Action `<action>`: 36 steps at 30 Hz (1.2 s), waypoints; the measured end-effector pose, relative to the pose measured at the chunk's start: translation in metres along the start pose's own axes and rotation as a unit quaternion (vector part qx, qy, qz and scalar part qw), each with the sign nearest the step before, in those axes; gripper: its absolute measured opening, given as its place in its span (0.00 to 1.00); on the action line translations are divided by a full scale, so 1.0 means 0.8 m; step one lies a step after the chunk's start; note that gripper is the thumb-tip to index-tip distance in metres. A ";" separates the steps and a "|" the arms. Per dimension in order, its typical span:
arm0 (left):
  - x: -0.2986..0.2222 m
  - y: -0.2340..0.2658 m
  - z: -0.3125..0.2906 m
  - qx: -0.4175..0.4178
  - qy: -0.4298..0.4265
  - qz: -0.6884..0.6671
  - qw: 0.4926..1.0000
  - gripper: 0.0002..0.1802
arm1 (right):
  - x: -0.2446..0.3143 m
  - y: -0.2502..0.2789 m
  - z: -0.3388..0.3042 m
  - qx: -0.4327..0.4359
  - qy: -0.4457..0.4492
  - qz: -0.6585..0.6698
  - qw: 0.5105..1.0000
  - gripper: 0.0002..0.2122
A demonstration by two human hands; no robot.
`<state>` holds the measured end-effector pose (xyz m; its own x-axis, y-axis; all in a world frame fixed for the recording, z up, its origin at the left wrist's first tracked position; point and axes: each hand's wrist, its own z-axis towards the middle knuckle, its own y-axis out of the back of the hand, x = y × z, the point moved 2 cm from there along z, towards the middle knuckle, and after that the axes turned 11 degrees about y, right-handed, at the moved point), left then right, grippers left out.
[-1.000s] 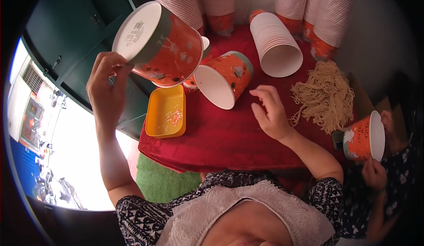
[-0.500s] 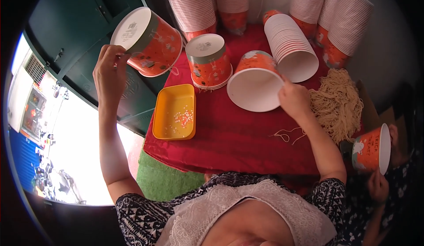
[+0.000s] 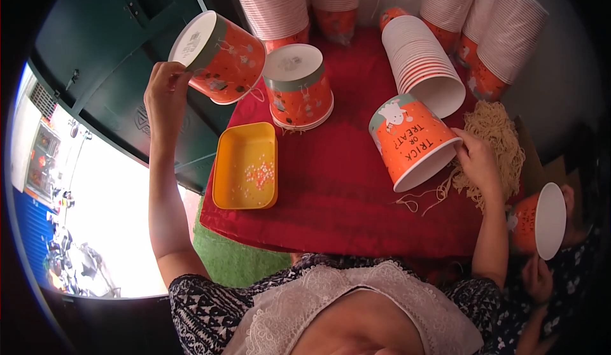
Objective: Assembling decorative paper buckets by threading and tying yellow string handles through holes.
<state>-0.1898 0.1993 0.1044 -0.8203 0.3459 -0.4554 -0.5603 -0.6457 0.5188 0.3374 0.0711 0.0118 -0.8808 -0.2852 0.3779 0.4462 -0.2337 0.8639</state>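
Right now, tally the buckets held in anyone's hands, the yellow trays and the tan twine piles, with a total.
Held orange buckets: 3 (left hand's bucket, right hand's bucket, co-worker's bucket)
Yellow tray: 1
Tan twine pile: 1
Total: 5

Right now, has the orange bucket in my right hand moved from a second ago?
Yes. Judged against the yellow tray, the orange bucket in your right hand has shifted right, closer to the twine pile.
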 end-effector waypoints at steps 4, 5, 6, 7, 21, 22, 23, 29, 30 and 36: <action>0.004 -0.008 0.004 0.008 0.002 -0.016 1.000 0.07 | 0.000 -0.007 -0.013 0.018 -0.024 -0.052 0.998 0.22; 0.004 -0.008 0.005 0.013 0.004 -0.018 1.000 0.07 | 0.003 -0.008 -0.014 0.017 -0.023 -0.051 0.998 0.22; 0.002 -0.010 0.006 0.013 0.002 -0.019 1.000 0.07 | 0.007 -0.008 -0.015 0.012 -0.032 -0.040 0.999 0.23; 0.000 -0.012 0.007 0.014 0.004 -0.013 1.000 0.07 | 0.008 -0.008 -0.017 0.008 -0.040 -0.030 0.999 0.24; 0.015 -0.004 0.019 0.054 0.060 -0.166 0.983 0.03 | -0.043 -0.066 -0.027 -0.127 -0.020 0.103 0.986 0.21; 0.009 -0.004 0.021 0.058 0.058 -0.169 0.982 0.03 | -0.044 -0.068 -0.029 -0.136 -0.013 0.108 0.985 0.20; 0.005 -0.005 0.021 0.061 0.061 -0.187 0.979 0.03 | -0.053 -0.077 -0.033 -0.138 -0.038 0.159 0.977 0.18; -0.012 0.001 0.022 0.061 0.067 -0.184 0.979 0.04 | -0.058 -0.095 -0.040 -0.124 -0.042 0.208 0.969 0.13; -0.013 0.002 0.021 0.062 0.072 -0.180 0.979 0.04 | -0.057 -0.097 -0.040 -0.122 -0.037 0.211 0.969 0.13; -0.013 0.000 0.025 0.083 0.059 -0.196 0.975 0.04 | -0.057 -0.098 -0.041 -0.131 -0.059 0.219 0.965 0.12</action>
<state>-0.1836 0.2093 0.1234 -0.5260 0.4569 -0.7174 -0.8471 -0.3568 0.3939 0.3477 0.0720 -0.0840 -0.6039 -0.3048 0.7365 0.7906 -0.3467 0.5047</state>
